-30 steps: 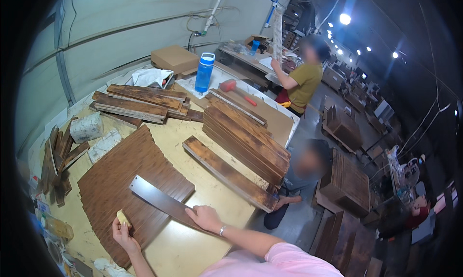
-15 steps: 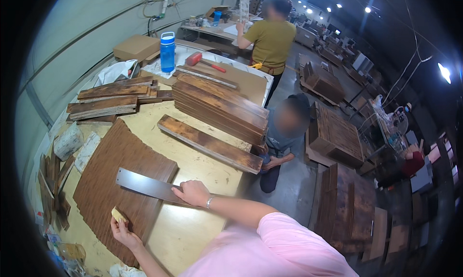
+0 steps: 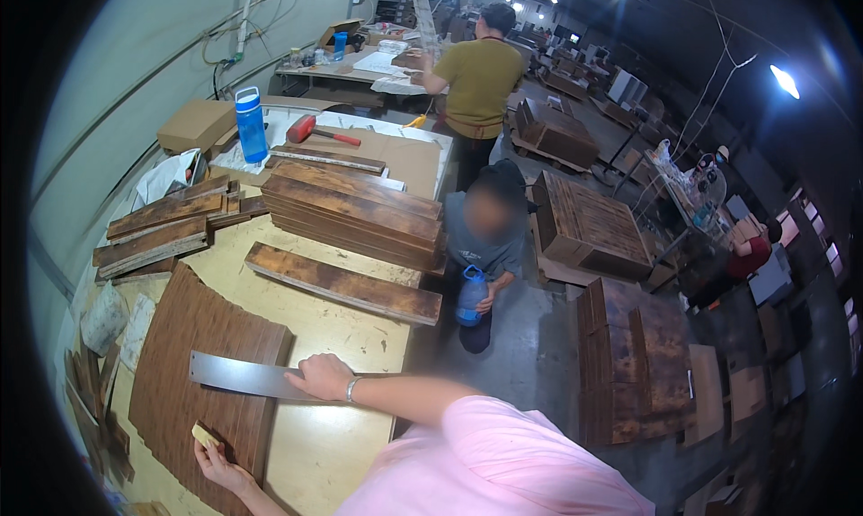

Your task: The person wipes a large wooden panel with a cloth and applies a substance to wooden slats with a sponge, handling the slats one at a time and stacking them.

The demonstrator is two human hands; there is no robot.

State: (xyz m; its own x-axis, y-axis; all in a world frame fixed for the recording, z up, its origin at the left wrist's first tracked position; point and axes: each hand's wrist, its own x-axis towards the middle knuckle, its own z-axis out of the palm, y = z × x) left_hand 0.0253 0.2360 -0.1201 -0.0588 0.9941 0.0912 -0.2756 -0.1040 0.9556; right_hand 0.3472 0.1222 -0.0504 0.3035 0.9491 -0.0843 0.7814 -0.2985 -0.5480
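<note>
A brown wood-grained board or stack (image 3: 207, 327) with one ragged edge lies on the pale table before me. Over its near part rests a long, flat steel blade (image 3: 235, 375), somewhat like a handsaw, with a small hole at its far end. My right hand (image 3: 324, 378), a bracelet at its wrist, is closed round the blade's near end, and a dark length shows past the wrist. Lower down, my left hand (image 3: 223, 469) pinches a small pale yellow block (image 3: 206, 435) between thumb and fingers, close against the board. I cannot tell the block's material.
Beyond lie a single plank (image 3: 342, 282), stacked planks (image 3: 351, 210), a red mallet (image 3: 302, 128) and a blue bottle (image 3: 251, 128). Scrap wood (image 3: 94, 399) fills the left edge. A crouching person holds a blue jug (image 3: 470, 296) by the table's right side; another person (image 3: 481, 75) stands behind.
The whole view has swung, shifting the scene left. Both hands keep their holds on blade and block, near the same spots on the board. The crouching person's blue jug now shows plainly.
</note>
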